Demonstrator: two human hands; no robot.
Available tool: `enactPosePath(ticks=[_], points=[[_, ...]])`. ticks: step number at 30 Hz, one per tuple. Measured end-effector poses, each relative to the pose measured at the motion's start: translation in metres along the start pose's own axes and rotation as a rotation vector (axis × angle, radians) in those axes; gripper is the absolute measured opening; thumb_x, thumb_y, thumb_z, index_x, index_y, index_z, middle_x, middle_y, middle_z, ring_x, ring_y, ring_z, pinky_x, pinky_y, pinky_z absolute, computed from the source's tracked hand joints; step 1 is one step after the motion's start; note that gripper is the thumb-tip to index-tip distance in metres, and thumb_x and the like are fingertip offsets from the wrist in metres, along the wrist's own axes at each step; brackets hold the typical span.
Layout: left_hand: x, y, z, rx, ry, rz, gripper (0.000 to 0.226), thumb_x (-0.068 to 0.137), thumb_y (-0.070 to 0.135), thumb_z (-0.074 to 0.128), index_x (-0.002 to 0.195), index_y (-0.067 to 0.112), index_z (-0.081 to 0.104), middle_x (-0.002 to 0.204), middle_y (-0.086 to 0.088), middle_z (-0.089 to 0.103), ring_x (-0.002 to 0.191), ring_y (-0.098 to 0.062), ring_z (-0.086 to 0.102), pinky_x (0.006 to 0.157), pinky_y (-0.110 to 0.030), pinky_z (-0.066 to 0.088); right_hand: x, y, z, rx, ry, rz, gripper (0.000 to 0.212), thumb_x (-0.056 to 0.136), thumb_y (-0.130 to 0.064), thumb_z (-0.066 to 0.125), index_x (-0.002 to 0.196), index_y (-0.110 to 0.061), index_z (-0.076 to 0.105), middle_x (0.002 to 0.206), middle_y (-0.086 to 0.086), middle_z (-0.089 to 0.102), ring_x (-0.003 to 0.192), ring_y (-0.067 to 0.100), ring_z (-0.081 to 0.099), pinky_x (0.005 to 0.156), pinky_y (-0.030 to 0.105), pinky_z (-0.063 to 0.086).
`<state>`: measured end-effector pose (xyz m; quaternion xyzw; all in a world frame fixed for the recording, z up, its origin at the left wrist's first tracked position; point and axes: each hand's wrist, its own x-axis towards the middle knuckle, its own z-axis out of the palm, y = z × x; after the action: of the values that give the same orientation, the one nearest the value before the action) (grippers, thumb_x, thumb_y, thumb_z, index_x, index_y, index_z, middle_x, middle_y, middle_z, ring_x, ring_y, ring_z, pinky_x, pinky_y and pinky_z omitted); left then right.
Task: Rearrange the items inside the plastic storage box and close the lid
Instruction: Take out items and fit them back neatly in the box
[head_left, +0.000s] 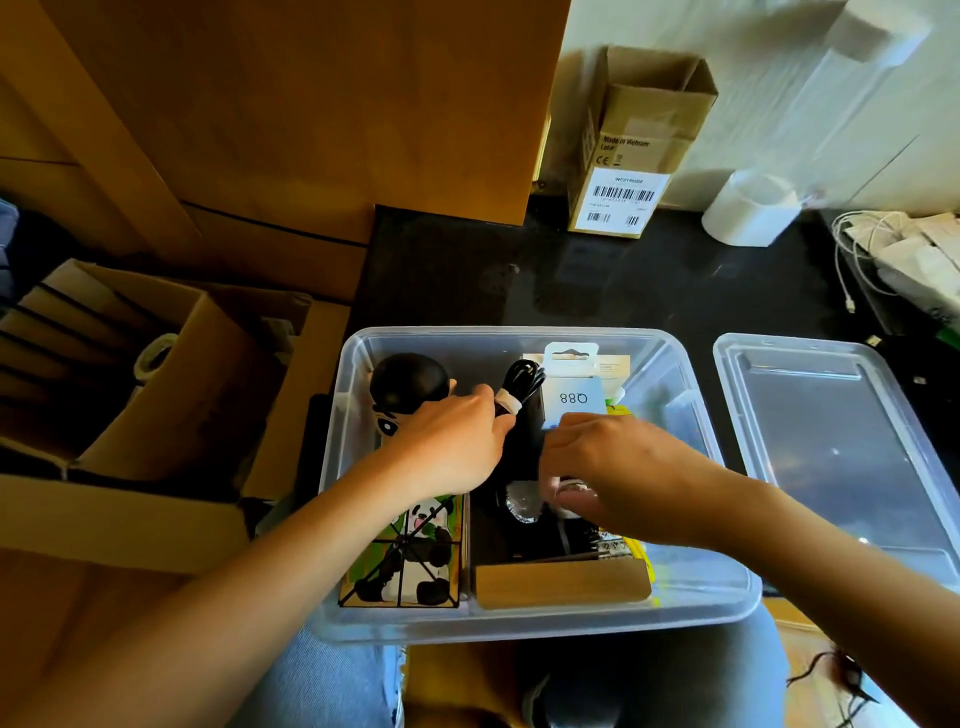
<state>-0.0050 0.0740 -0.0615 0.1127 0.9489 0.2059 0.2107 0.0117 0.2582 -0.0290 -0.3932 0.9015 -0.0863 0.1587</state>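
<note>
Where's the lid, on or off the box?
Off. The lid lies flat on the dark surface right of the box, whose top is open, with both hands inside it.

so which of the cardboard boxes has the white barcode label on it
The tall narrow cardboard box standing upright with its flaps open on the dark counter, behind the plastic storage box. The big open carton to the left shows no label.

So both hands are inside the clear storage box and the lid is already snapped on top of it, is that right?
Not quite. Both the left hand and right hand are inside the clear storage box, but the lid is off, lying flat to the box's right, as the head view shows.
</note>
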Motion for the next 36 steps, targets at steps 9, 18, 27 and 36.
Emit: enactPosePath(ticks=[9, 18, 27, 36], points=[[-0.006, 0.000, 0.000, -0.027, 0.002, -0.040, 0.025, 0.102, 0.034, 0.031, 0.094, 0.012, 0.041, 0.080, -0.002, 0.045, 0.065, -0.013, 0.047, 0.050, -0.027, 0.025, 0.048, -0.029, 0.020, -0.065, -0.622, -0.001, 0.023, 0.095, -0.009, 0.045, 0.106, -0.003, 0.064, 0.096, 0.009, 0.065, 0.081, 0.024, 0.058, 0.065, 0.029, 0.045], [-0.016, 0.002, 0.000, -0.109, 0.065, -0.106, 0.027, 0.101, 0.038, 0.033, 0.095, 0.014, 0.043, 0.075, -0.002, 0.050, 0.064, -0.015, 0.051, 0.050, -0.029, 0.029, 0.065, -0.052, 0.038, -0.488, -0.715, 0.015, 0.031, 0.094, -0.006, 0.047, 0.125, -0.006, 0.052, 0.129, 0.009, 0.052, 0.116, 0.028, 0.050, 0.076, 0.031, 0.036], [-0.027, -0.002, -0.008, -0.301, 0.020, -0.092, 0.030, 0.101, 0.040, 0.033, 0.101, 0.013, 0.047, 0.102, -0.010, 0.065, 0.092, -0.025, 0.061, 0.087, -0.049, 0.048, 0.062, -0.046, 0.030, -0.476, -0.665, 0.005, 0.027, 0.092, -0.010, 0.053, 0.118, -0.010, 0.058, 0.115, 0.006, 0.059, 0.104, 0.025, 0.057, 0.075, 0.030, 0.046], [-0.033, -0.002, -0.012, -0.488, 0.052, -0.065, 0.032, 0.100, 0.039, 0.035, 0.116, 0.014, 0.048, 0.104, 0.003, 0.065, 0.098, -0.014, 0.060, 0.094, -0.045, 0.046, 0.066, -0.042, 0.027, -0.320, -0.805, 0.059, 0.011, 0.093, -0.004, 0.048, 0.092, -0.002, 0.059, 0.101, 0.014, 0.065, 0.095, 0.029, 0.063, 0.087, 0.037, 0.051]])
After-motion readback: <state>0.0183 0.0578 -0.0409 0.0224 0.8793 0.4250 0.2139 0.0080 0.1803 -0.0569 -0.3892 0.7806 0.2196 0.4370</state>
